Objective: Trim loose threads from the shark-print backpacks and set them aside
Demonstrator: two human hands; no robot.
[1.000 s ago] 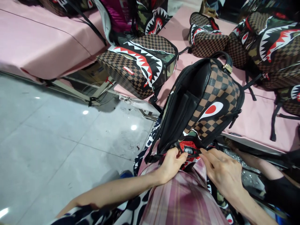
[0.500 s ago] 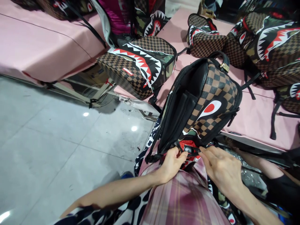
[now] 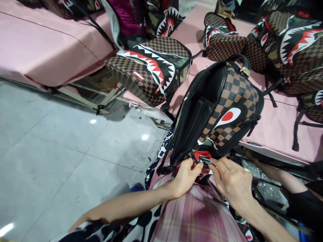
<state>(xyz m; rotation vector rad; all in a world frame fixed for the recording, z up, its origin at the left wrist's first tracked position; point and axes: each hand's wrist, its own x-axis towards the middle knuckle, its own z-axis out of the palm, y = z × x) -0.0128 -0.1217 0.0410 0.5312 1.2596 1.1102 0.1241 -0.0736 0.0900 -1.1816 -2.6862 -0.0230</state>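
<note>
An unzipped brown-and-black checkered backpack (image 3: 233, 90) with a red eye print leans over my lap, its dark lining facing left. My left hand (image 3: 186, 176) is closed, pinching the bag's lower edge beside the red lining (image 3: 203, 155). Opposite it, my right hand (image 3: 233, 179) is closed, thumb and fingers pinched on a slim, shiny grey metal piece (image 3: 205, 160) that points toward my left fingertips. Its exact kind is too small to tell, and my fingers cover one end.
Another checkered shark-mouth backpack (image 3: 148, 72) lies on the pink-covered table (image 3: 275, 124). More such bags (image 3: 297, 50) are piled at the right. A co-worker's forearm (image 3: 282, 179) reaches in from the right. Grey tiled floor (image 3: 75, 161) lies to the left.
My right hand has moved slightly left, closer to my left hand, bringing the metal piece against the red lining. The left hand keeps its pinch; the view has shifted slightly.
</note>
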